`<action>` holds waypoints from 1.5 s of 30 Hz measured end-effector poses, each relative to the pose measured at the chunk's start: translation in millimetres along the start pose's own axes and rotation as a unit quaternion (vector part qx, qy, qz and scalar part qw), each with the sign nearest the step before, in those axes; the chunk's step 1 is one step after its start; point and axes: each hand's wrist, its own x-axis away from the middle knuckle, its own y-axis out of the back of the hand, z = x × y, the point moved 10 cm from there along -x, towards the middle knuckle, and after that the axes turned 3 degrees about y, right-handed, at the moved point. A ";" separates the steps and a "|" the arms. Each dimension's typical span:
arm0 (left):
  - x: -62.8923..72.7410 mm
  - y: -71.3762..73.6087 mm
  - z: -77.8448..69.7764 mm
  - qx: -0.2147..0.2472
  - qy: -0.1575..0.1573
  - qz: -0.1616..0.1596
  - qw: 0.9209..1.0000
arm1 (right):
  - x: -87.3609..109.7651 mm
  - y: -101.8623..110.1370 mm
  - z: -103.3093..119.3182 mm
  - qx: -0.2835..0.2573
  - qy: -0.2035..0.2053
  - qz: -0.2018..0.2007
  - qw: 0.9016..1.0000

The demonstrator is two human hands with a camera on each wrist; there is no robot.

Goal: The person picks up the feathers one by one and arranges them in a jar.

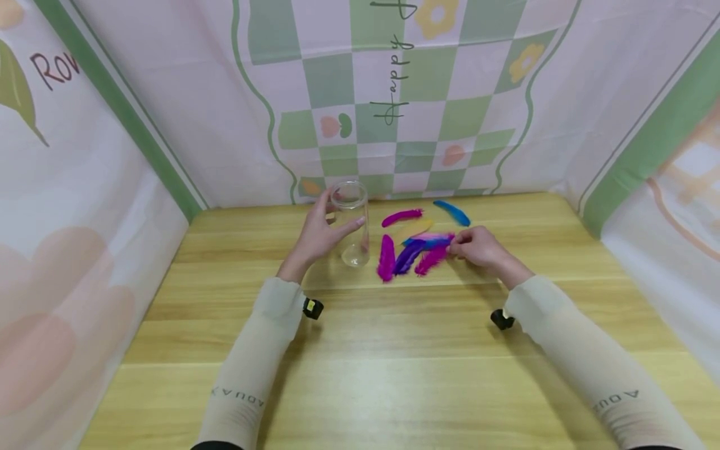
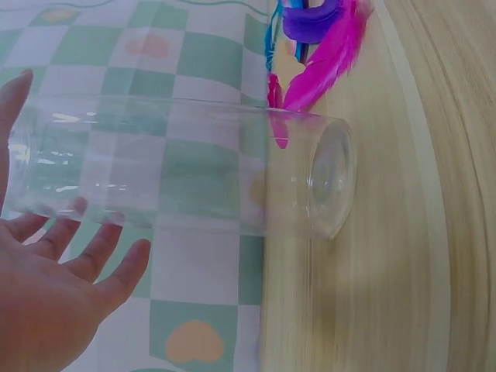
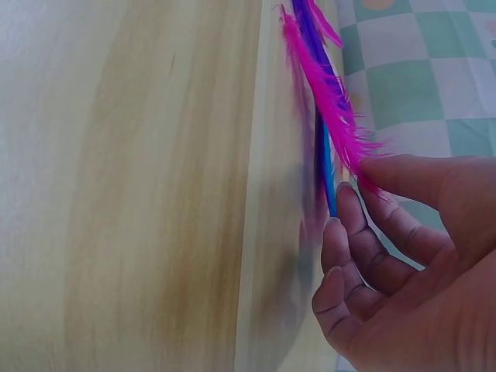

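A tall clear glass jar [image 1: 355, 240] stands upright on the wooden table, its open mouth at the top. My left hand [image 1: 322, 230] holds it round the upper part, thumb across the front and fingers at the far side. In the left wrist view the jar [image 2: 209, 170] lies sideways across the picture, fingertips at its wall. At the right, my right hand [image 1: 478, 245] pinches the end of a magenta feather [image 3: 329, 101] between thumb and forefinger. This feather overlaps a purple feather [image 1: 409, 257] and a blue one in the pile.
Close by lie another magenta feather [image 1: 386, 258], a yellow feather [image 1: 413, 231], a magenta one [image 1: 402, 217] farther back and a blue one [image 1: 452, 213] at back right. A checked cloth [image 1: 382, 150] hangs behind the table [image 1: 382, 387], with more cloth on both sides.
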 end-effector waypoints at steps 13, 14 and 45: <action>0.1 -3.2 -4.1 0.011 -0.006 -0.004 1.000 | 3.8 4.8 6.0 0.015 0.005 -0.003 1.000; 0.2 -3.5 -4.4 0.013 -0.008 -0.003 1.000 | 3.8 5.6 6.3 0.017 0.006 -0.005 1.000; -2.1 -11.8 3.8 0.014 -0.007 0.003 1.000 | 5.4 20.3 17.9 -0.076 0.017 -0.046 0.996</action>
